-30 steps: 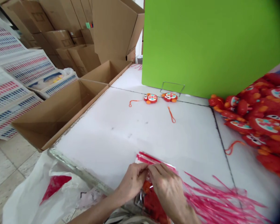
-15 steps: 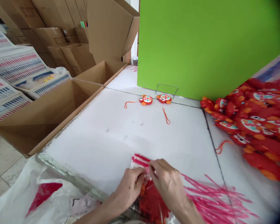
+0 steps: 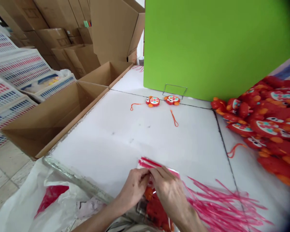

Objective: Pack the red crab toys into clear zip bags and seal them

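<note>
A clear plastic bag (image 3: 145, 162) with a pink strip along its top lies at the table's front edge, red and orange toys showing inside it. My left hand (image 3: 134, 185) pinches the bag just below the strip. Beside it, fingertips nearly meeting, my right hand (image 3: 168, 187) is closed on the same part of the bag. The fingers hide exactly what is between them. To the right of my right hand lies a heap of thin pink plastic strips (image 3: 222, 206).
Two red crab-like toys, one with an orange cord (image 3: 152, 101) and another (image 3: 172, 100), lie by a wire stand (image 3: 175, 90) before a green board (image 3: 207, 48). More red toys (image 3: 268, 129) are piled at right. Open cardboard boxes (image 3: 55, 119) flank the table's left edge.
Both hands stay on the bag, and their fingertips have come closer together. More of the bag's top edge shows to the right of my right hand. The view has shifted slightly.
</note>
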`<action>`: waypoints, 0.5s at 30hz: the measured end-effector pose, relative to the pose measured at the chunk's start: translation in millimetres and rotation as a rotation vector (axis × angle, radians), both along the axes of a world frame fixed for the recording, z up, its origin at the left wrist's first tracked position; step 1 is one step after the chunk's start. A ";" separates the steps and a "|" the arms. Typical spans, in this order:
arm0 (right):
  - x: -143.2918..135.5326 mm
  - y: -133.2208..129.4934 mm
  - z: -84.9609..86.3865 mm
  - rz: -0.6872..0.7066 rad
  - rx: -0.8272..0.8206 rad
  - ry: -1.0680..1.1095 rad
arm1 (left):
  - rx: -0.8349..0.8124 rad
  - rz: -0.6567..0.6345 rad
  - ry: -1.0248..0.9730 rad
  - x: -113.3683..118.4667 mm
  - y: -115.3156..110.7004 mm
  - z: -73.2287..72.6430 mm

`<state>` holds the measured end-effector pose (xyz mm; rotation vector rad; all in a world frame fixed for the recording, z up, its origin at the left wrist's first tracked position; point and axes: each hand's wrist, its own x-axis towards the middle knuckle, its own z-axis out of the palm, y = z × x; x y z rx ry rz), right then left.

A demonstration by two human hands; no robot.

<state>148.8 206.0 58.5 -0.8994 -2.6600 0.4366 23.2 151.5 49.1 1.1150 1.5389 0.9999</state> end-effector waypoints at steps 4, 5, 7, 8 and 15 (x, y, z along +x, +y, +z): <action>-0.4 5.1 -1.2 -0.031 -0.022 -0.001 | -0.011 -0.020 0.150 2.7 -4.0 -0.3; 4.2 7.8 0.3 -0.057 -0.058 0.022 | -0.020 -0.032 0.164 2.2 -5.5 -1.2; 21.9 16.4 3.7 -0.109 -0.117 0.058 | -0.038 -0.043 0.138 -0.5 -8.3 -3.5; 36.2 22.6 4.7 -0.156 -0.139 0.070 | -0.043 -0.042 0.101 -2.4 -9.3 -4.8; 198.6 72.1 -14.6 -0.779 -0.429 -0.120 | -0.054 0.017 -0.109 -15.3 -9.6 -14.7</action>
